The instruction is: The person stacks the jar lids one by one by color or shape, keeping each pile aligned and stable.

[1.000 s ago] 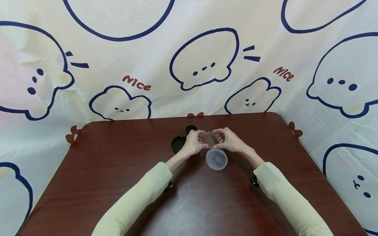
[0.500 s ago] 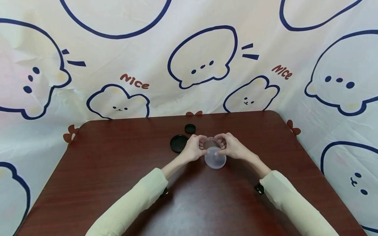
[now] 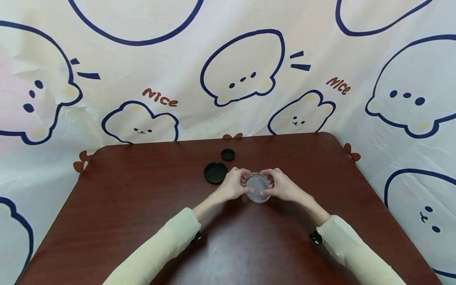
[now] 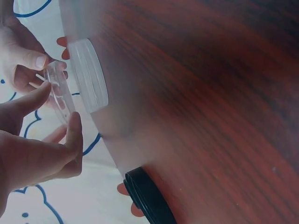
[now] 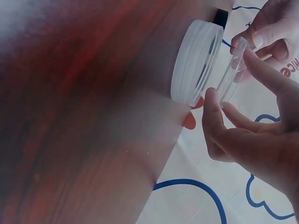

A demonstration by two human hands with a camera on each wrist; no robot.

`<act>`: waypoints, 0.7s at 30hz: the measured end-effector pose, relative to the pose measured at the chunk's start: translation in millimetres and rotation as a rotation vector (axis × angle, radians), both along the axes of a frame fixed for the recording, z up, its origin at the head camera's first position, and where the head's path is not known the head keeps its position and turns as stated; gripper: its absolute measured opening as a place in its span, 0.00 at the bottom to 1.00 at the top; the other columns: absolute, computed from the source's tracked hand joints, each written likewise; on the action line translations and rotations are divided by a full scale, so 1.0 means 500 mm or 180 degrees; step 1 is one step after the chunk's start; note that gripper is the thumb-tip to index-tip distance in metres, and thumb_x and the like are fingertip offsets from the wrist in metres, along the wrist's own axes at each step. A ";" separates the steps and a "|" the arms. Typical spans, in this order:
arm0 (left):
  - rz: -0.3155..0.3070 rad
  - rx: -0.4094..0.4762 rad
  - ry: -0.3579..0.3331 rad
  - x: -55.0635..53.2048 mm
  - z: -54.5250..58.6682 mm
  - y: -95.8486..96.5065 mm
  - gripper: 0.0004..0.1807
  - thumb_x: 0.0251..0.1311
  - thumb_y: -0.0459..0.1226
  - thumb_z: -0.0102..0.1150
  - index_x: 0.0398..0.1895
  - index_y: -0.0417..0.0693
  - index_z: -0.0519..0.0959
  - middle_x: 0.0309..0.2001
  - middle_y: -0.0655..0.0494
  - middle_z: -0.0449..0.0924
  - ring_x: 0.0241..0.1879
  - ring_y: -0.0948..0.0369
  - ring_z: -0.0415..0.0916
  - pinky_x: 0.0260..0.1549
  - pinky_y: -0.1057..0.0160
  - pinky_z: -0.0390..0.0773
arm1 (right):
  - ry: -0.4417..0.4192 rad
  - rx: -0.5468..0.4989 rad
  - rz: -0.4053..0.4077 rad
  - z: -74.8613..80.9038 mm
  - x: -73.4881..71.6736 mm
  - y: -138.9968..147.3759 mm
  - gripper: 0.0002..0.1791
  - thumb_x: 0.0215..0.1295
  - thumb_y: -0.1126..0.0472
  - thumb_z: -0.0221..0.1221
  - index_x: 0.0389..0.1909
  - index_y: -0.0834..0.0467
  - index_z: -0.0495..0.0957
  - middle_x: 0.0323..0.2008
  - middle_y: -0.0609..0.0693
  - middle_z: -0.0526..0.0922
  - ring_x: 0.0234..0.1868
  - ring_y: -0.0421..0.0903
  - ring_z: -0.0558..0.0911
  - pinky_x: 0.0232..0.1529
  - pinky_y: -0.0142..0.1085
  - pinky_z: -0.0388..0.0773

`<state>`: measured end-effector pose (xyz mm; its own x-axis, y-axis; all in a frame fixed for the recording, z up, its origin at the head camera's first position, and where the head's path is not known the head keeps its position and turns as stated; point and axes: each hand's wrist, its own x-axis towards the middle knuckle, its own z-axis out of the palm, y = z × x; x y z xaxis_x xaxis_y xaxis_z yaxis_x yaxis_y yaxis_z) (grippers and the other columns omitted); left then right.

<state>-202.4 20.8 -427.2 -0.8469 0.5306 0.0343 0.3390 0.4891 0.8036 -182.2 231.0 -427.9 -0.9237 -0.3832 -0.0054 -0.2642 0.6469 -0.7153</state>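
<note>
Clear plastic disc (image 5: 232, 72), held btwn my two hands, is right above the tub (image 5: 194, 65), w/ a small gap. My L hand (image 3: 233, 184) grips the rim on tub's L side, thumb nearer me, fingers farther off; my R hand (image 3: 281, 185) does the same on tub's R side. Grip: on the disc only, both hands. Tub's whitish, see-thru-ish, sits on the brown table (image 3: 249, 249). Big blk cap (image 3: 215, 173) lies L of tub & a bit beyond; small blk cap (image 3: 228, 154) farther beyond tub, also L. Patterned cloth (image 3: 231, 118) hangs way behind tub.
</note>
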 end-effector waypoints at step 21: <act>0.0211 -0.0309 -0.0048 0.014 -0.018 0.028 0.29 0.49 0.32 0.73 0.57 0.36 0.75 0.47 0.45 0.70 0.44 0.53 0.72 0.41 0.60 0.73 | 0.0076 0.0088 -0.0085 -0.014 0.016 0.012 0.35 0.51 0.66 0.72 0.59 0.71 0.69 0.45 0.64 0.67 0.43 0.54 0.75 0.38 0.35 0.78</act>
